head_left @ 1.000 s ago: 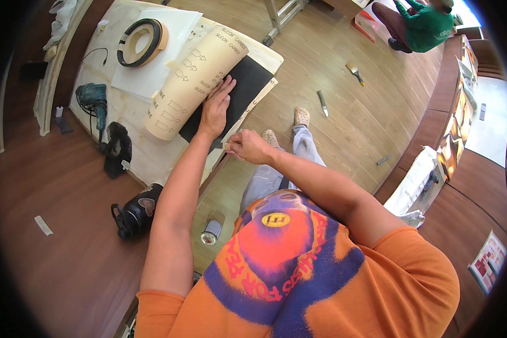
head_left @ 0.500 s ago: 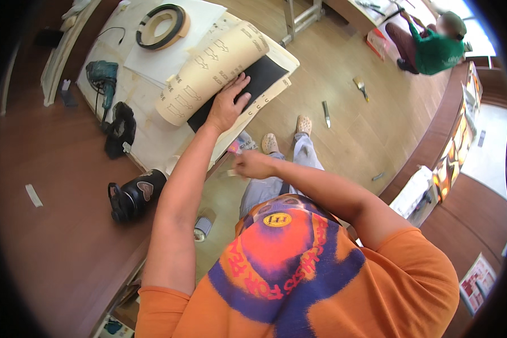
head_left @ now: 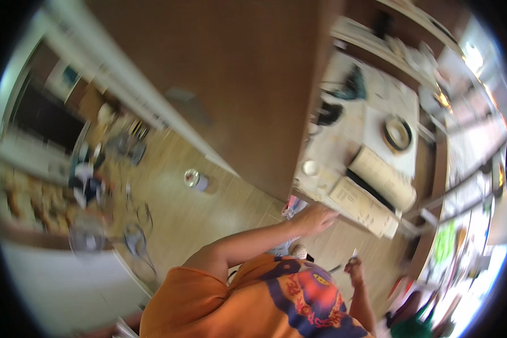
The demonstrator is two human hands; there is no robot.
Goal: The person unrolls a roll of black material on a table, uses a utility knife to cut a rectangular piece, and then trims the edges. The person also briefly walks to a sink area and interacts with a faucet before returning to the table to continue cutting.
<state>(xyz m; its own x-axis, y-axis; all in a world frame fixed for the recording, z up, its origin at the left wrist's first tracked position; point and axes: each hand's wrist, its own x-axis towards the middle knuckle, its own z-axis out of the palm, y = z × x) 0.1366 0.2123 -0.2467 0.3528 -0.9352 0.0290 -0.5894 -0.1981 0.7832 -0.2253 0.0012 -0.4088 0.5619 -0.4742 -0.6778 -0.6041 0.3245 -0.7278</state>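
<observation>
The picture is smeared by motion. My left hand (head_left: 318, 218) is off the sheet at the near edge of the worktable (head_left: 321, 188), its fingers stretched out and nothing visible in them. Just beyond it on the table lies a partly unrolled sandpaper roll (head_left: 384, 179), beige-backed with a black face, over a flat beige sheet (head_left: 363, 205) with printed marks. Lower right, over the floor, my right hand (head_left: 355, 271) is closed around something small that sticks up past the fingers; the blur hides its kind. A pinkish packet (head_left: 292, 207) is beside my left wrist.
A black ring-shaped roll (head_left: 397, 134), a teal power tool (head_left: 353, 84) and a round white thing (head_left: 310, 168) are on the table. A brown panel (head_left: 248, 84) rises left of it. A can (head_left: 192, 178) stands on the floor. Someone in green (head_left: 414, 327) is at lower right.
My view has swung left, bringing in the floor, can and clutter there. My left hand has come off the sandpaper to the table edge. My right hand has moved out to the right.
</observation>
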